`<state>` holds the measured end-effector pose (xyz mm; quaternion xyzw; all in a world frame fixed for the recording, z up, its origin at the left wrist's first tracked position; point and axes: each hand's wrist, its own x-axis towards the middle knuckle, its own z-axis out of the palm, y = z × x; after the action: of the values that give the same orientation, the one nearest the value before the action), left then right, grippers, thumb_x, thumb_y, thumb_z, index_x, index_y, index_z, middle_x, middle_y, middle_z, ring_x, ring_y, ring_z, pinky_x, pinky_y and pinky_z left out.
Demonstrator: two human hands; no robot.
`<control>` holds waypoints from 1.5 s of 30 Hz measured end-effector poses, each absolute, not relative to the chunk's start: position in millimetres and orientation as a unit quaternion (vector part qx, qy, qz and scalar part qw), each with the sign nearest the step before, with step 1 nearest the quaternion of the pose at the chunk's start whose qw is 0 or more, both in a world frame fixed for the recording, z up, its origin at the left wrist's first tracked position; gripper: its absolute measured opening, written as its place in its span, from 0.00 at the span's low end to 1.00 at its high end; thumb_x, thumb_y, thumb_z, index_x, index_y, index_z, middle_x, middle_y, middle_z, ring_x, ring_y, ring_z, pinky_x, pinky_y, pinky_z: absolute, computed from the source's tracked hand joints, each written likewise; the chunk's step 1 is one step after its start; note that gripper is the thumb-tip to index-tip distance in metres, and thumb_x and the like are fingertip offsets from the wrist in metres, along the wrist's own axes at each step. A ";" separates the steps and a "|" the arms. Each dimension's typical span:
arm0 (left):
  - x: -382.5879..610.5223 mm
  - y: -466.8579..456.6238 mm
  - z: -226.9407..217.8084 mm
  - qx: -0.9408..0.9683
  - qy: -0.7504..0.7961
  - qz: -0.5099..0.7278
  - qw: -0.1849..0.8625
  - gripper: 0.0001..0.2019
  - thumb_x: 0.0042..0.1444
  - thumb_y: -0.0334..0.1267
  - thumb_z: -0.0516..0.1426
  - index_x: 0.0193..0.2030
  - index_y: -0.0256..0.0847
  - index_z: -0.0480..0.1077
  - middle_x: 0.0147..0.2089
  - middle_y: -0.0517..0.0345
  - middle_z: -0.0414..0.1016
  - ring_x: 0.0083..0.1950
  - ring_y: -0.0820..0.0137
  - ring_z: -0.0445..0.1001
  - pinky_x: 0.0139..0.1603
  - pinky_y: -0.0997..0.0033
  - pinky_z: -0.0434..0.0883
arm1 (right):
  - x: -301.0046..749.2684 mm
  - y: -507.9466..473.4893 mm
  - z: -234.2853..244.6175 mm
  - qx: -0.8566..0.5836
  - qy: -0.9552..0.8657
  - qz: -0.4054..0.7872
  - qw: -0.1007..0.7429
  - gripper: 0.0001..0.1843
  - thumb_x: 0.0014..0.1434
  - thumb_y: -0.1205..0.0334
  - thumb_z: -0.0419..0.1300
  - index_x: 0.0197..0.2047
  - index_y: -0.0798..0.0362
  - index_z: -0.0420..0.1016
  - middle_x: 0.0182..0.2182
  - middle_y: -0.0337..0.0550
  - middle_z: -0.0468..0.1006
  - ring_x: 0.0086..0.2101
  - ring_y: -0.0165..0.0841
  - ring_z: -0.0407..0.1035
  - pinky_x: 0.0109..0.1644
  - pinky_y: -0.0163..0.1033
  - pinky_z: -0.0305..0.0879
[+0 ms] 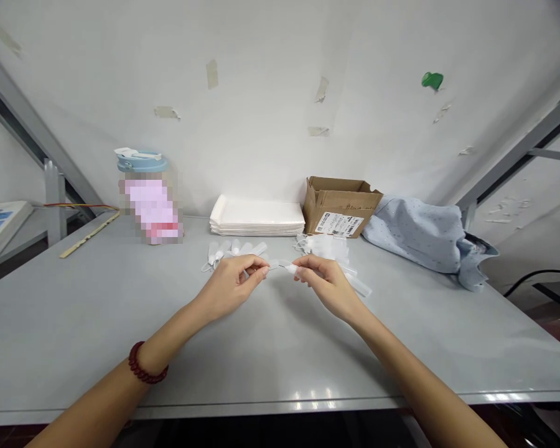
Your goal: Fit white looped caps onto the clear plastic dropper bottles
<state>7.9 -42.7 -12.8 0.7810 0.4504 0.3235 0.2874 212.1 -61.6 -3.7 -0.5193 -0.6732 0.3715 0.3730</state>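
Note:
My left hand (233, 283) is closed, thumb and forefinger pinching the end of a thin whitish strand (274, 267). My right hand (329, 283) holds a small white plastic bottle (291, 269) by its tip, the rest being covered by my fingers. A fine dark line, like a needle, points from that white tip toward my left fingertips. Both hands hover just above the table, a short gap apart. Behind my left hand lie several translucent small bottles (236, 247) with thin white loops. A bigger pile of similar bottles (329, 247) lies behind my right hand.
A stack of white envelopes (261, 218) and an open cardboard box (338, 208) stand along the wall on the grey table (280, 348). To the right lies a light blue cloth (415, 233). A blue-lidded container (142, 163), partly pixelated, is at back left, near a yellowish strip (89, 235).

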 end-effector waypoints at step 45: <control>12.2 -47.5 -12.1 0.822 0.398 0.288 0.290 0.10 0.60 0.36 0.50 0.33 0.40 0.72 0.30 0.60 0.72 0.30 0.73 0.66 0.28 0.76 0.61 | 208.2 -66.3 -1.3 -0.488 -0.672 0.422 0.364 0.09 0.52 0.64 0.55 0.31 0.54 0.76 0.28 0.38 0.75 0.32 0.30 0.67 0.38 0.35 0.61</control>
<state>12.2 -47.5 -12.1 0.8217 0.3976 0.2878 0.2896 208.2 -66.3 -1.3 -0.4876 -0.6724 0.4216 0.3638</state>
